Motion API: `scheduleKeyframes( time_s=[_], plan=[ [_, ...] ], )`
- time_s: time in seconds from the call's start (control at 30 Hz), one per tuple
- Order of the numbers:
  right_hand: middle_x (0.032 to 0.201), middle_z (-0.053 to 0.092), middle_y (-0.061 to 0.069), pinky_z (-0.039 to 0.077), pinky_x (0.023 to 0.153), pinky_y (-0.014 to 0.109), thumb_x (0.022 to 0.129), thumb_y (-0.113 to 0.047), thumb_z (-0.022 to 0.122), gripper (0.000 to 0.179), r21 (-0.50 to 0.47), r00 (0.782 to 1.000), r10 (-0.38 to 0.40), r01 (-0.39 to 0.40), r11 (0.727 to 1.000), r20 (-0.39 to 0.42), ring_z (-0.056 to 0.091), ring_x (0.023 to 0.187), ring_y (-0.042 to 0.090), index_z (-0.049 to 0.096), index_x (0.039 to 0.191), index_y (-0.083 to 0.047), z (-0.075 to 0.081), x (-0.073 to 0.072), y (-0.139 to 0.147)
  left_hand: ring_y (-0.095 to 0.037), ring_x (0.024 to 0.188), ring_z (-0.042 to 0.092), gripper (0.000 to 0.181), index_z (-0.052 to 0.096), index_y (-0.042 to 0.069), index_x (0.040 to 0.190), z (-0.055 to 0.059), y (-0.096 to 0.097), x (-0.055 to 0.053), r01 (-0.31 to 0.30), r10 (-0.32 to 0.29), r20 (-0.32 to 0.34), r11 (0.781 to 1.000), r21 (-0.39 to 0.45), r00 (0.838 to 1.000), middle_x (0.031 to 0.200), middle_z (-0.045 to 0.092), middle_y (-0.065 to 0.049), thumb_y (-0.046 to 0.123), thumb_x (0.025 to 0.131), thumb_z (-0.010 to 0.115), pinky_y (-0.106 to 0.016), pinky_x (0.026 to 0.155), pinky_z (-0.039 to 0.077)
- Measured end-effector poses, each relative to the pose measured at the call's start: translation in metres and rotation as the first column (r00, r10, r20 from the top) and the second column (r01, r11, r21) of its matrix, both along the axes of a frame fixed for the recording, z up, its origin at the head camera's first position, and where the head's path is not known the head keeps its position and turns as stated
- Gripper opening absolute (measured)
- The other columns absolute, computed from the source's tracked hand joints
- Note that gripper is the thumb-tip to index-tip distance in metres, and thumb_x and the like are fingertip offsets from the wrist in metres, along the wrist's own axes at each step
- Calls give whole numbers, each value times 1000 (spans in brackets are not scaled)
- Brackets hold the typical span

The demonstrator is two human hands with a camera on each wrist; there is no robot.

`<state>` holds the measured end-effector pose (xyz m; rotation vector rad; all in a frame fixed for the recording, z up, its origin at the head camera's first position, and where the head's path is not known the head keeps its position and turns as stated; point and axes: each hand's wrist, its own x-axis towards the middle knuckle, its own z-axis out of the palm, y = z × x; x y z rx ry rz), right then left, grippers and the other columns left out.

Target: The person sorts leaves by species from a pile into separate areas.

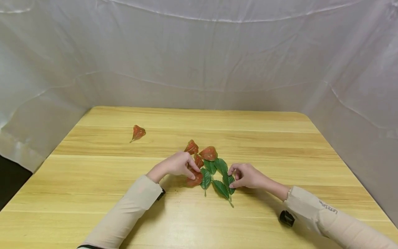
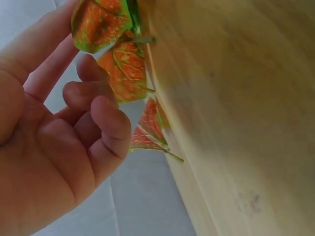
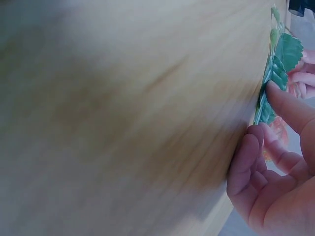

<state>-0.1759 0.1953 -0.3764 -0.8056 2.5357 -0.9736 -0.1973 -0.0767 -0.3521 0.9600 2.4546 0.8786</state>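
Observation:
My left hand (image 1: 178, 164) pinches a red leaf (image 1: 195, 179) low over the table, and in the left wrist view this orange-red leaf (image 2: 101, 24) shows green edges. Beside it lies a green leaf (image 1: 205, 178). My right hand (image 1: 248, 176) holds the edge of a dark green leaf (image 1: 230, 182) between thumb and forefinger. In the right wrist view the thumb presses on the ribbed green leaf (image 3: 278, 73). More green leaves lie between the hands, among them a long one with a stem (image 1: 220, 188). Behind the left hand are several red leaves, one (image 1: 209, 153) rounder.
A single red leaf (image 1: 138, 132) lies apart at the back left of the wooden table (image 1: 199, 221). Pale sheeting (image 1: 199, 62) hangs behind and along both sides. A black wrist device (image 1: 286, 218) sits under the right forearm.

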Motion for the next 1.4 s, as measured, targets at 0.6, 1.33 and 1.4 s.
scheduleKeyframes(
  time_s=[0.6, 1.33, 1.4],
  plan=[
    [61, 50, -2, 37, 47, 20, 76, -9, 70, 20, -24, 999, -4, 5, 1000, 44, 44, 51, 7, 58, 89, 0, 2, -1, 1, -7, 54, 31, 19, 73, 8, 89, -4, -1, -5, -24, 37, 93, 991, -132, 995, 87, 68, -2, 11, 70, 75, -18, 52, 32],
    [83, 58, 2, 42, 54, 22, 71, -17, 76, 26, -51, 987, 68, -77, 996, -147, 45, 57, 7, 65, 91, -4, 9, 17, -22, -5, 57, 38, 17, 73, 10, 87, -3, 3, -4, -49, 67, 81, 978, -204, 994, 83, 68, 0, 10, 70, 75, -18, 56, 34],
    [86, 58, 1, 41, 53, 22, 70, -17, 76, 28, -38, 985, 81, -88, 995, -151, 45, 57, 6, 65, 92, -5, 8, 18, -23, -6, 56, 36, 17, 73, 11, 87, -2, 3, -3, -52, 70, 83, 977, -208, 994, 83, 68, 0, 10, 70, 75, -18, 55, 33]
  ],
)
